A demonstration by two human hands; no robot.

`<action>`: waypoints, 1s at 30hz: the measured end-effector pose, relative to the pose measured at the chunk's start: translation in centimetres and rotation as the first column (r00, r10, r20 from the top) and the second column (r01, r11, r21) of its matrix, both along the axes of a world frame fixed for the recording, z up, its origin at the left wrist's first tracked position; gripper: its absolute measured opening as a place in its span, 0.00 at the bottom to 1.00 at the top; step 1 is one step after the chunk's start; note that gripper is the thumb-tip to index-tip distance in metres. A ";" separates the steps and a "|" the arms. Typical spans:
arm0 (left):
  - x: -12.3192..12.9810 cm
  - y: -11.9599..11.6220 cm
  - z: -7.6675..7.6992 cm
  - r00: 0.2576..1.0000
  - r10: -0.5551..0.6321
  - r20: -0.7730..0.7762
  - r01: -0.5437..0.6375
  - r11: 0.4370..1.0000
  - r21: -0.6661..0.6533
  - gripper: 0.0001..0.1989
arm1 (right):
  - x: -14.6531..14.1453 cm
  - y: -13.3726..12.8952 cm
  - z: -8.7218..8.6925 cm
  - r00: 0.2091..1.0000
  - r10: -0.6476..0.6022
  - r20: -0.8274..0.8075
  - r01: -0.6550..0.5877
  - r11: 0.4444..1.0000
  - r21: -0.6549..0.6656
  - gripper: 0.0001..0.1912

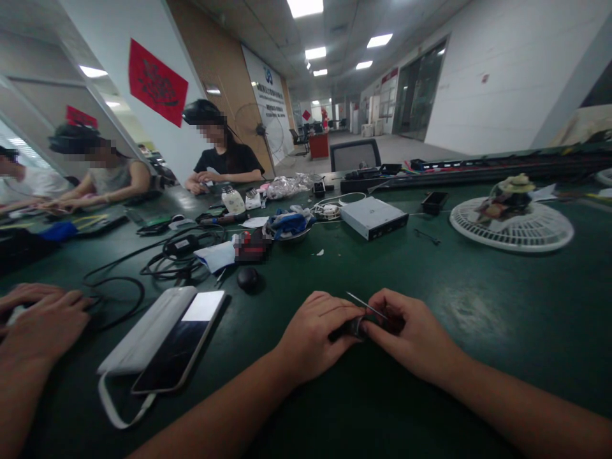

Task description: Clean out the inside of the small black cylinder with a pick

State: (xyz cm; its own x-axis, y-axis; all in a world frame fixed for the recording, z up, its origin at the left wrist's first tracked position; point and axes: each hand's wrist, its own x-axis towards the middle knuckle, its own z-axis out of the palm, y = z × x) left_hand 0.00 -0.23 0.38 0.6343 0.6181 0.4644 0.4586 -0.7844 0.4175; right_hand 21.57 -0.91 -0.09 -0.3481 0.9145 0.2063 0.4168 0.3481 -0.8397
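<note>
My left hand [320, 328] is closed around a small dark piece [354, 326] with a rounded, shiny end. Its kind is hard to make out, since my fingers cover much of it. Close beside it, my right hand [414, 331] has its fingers bent in a pinch, with the thumb against the dark piece. A thin metal rod [358, 299] sticks out from the right fingers, slanting up and to the left over the dark piece. Its other end is hidden in the right hand. Both hands are just above the green table [306, 408].
Left of me lie a phone [179, 347] on a cable, a white case [148, 331] and a black mouse [247, 278]. Further back are a disc drive [373, 217] and a white fan grille [511, 223]. Another person's hand [45, 322] is at the left edge.
</note>
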 end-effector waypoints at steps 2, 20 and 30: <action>0.1 -0.1 0.0 0.996 0.086 0.033 -0.086 0.996 -0.004 0.17 | 0.0 -0.1 0.1 0.998 -0.018 -0.053 0.019 1.000 0.009 0.11; 0.0 0.3 -0.5 0.918 0.387 0.090 -0.385 0.922 -0.042 0.17 | 0.0 -0.4 -0.2 0.986 0.040 0.162 -0.079 0.967 0.242 0.15; -0.1 0.2 -0.7 0.930 0.360 0.071 -0.361 0.932 0.009 0.18 | 0.0 -0.3 -0.2 0.986 0.023 0.167 -0.060 0.974 0.220 0.14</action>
State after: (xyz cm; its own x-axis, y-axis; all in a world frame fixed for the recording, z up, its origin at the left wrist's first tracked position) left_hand -0.06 -0.03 -0.27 0.3374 0.7888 0.5137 0.6836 -0.5805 0.4424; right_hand 21.61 -1.18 -0.34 -0.4309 0.8354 0.3412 0.5223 0.5392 -0.6606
